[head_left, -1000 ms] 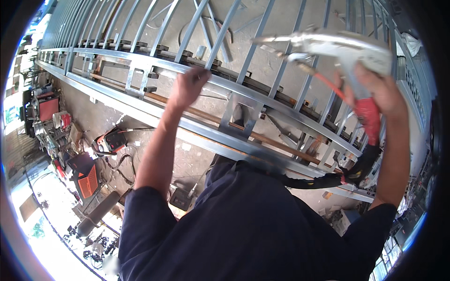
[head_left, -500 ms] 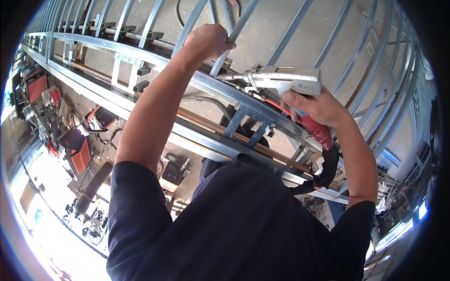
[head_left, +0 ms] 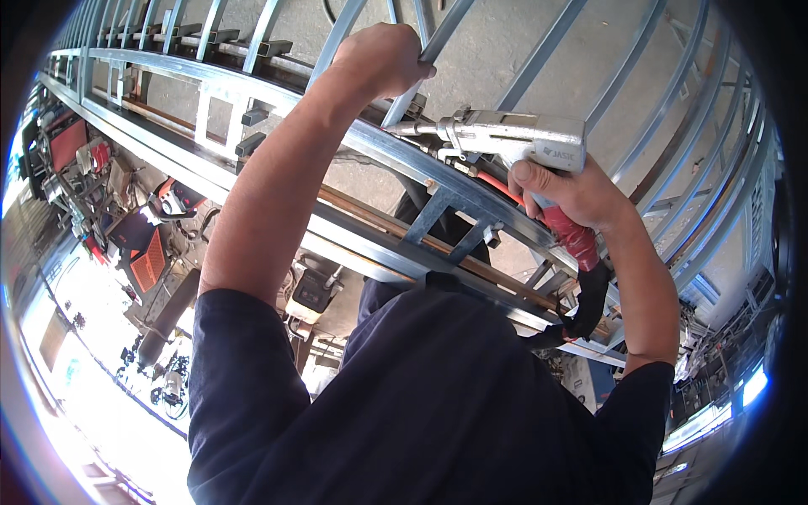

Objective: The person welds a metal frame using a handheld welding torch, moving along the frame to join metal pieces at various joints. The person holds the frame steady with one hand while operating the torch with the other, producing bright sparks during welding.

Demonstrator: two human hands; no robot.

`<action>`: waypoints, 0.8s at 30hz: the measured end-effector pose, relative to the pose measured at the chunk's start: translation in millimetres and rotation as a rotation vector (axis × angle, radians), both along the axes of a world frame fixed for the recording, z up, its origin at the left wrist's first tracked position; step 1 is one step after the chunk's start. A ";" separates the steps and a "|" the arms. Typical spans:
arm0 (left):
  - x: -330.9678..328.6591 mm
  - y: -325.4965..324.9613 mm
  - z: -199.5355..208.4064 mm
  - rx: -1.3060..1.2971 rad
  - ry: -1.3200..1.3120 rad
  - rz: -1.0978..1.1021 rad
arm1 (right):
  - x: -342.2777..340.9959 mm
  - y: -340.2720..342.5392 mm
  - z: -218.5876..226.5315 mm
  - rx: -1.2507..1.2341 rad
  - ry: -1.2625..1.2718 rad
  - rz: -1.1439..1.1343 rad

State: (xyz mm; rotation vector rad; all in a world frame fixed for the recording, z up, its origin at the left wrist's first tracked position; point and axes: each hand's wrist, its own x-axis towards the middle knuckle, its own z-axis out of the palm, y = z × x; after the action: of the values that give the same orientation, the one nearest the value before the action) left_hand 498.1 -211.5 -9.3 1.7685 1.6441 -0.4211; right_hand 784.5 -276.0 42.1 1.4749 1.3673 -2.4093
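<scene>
At far centre in the head view, the pistol-shaped welding gun (head_left: 522, 135), raised at right a second ago, is now lowered, its nozzle (head_left: 412, 129) near the foot of a metal bar (head_left: 447, 30), apparently placed for work there. The left hand (head_left: 379, 59) closes around the bar; the right hand (head_left: 576, 195) grips the gun. Below the metal rail (head_left: 387, 150) lies concrete floor (head_left: 606, 29); at left, an orange-panelled machine (head_left: 150, 263).

On my feed I see a silver-white gun-shaped tool (head_left: 522, 135); below it, red wrapping (head_left: 574, 238) and a plain navy shirt (head_left: 446, 387); beyond it, silvery bars (head_left: 543, 55).
</scene>
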 end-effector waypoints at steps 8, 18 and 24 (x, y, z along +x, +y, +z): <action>-2.5 1.2 -3.5 0.007 -0.004 -0.023 | -7.0 0.0 2.5 0.040 0.033 -0.015; 1.3 5.0 -2.1 -0.056 0.045 -0.022 | -10.4 0.2 5.1 0.055 0.038 0.001; 1.5 6.0 -0.8 -0.077 0.055 -0.039 | -10.6 0.8 5.9 0.031 0.032 0.012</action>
State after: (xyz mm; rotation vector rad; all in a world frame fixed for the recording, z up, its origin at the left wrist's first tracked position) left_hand 499.6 -205.6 -10.1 1.7482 1.6111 -0.5489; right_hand 773.9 -275.2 48.0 1.4367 1.4214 -2.4265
